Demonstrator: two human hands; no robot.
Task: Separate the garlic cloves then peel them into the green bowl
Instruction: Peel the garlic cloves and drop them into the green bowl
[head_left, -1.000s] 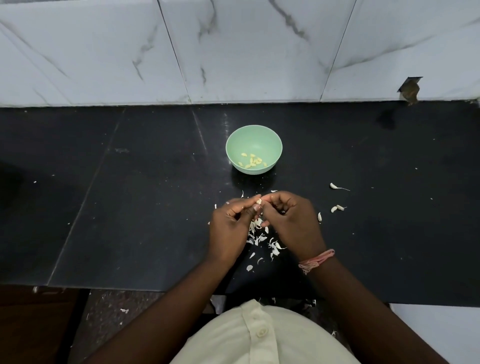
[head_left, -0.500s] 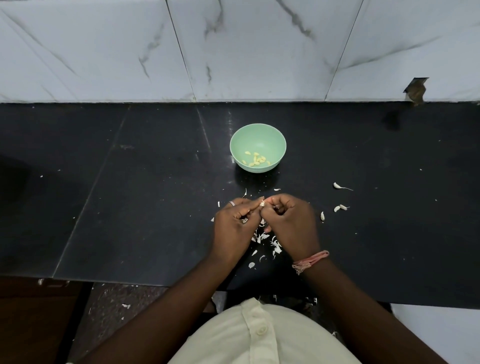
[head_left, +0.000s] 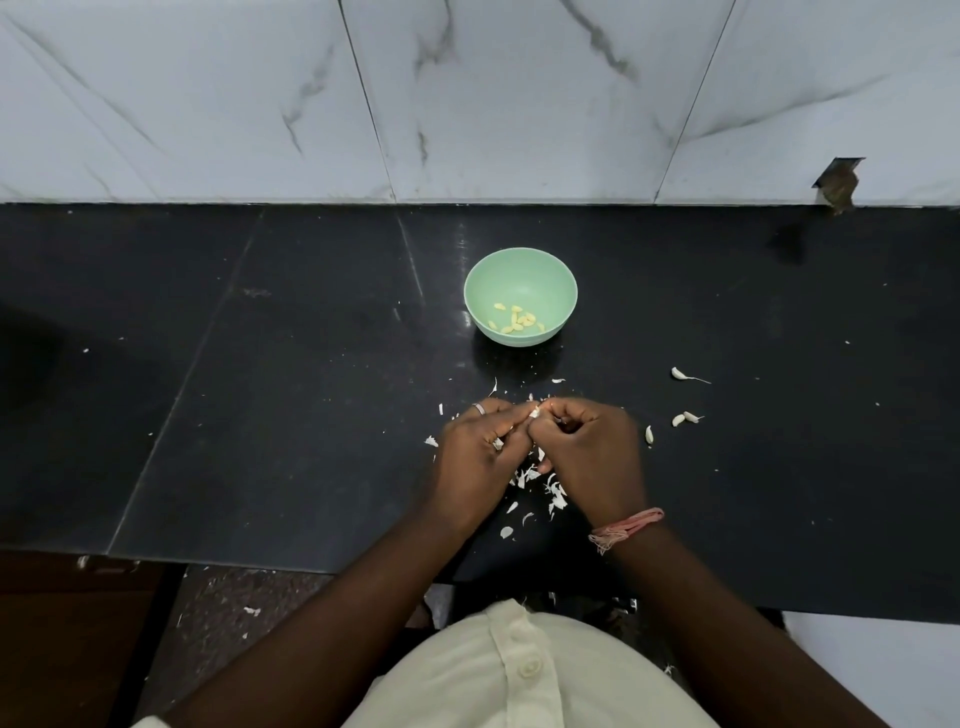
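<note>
- Black stone countertop (head_left: 311, 415) runs below a white marble-veined wall (head_left: 467, 93); a green bowl (head_left: 520, 270) stands on it, just beyond the hands, with peeled yellowish cloves (head_left: 517, 319) inside.
- The left hand (head_left: 475, 457) and right hand (head_left: 592, 457) meet fingertip to fingertip, both curled, pinching one garlic clove (head_left: 534, 413) between them; the fingers hide most of it.
- White skin scraps (head_left: 540, 483) litter the counter under and around the hands.
- Four unpeeled cloves lie to the right: one (head_left: 649, 434) near the right hand, a pair (head_left: 684, 418) farther out, one with a long tail (head_left: 679, 373) beyond.
- A pink thread band (head_left: 626, 527) circles the right wrist; a ring (head_left: 479, 409) sits on a left finger.
</note>
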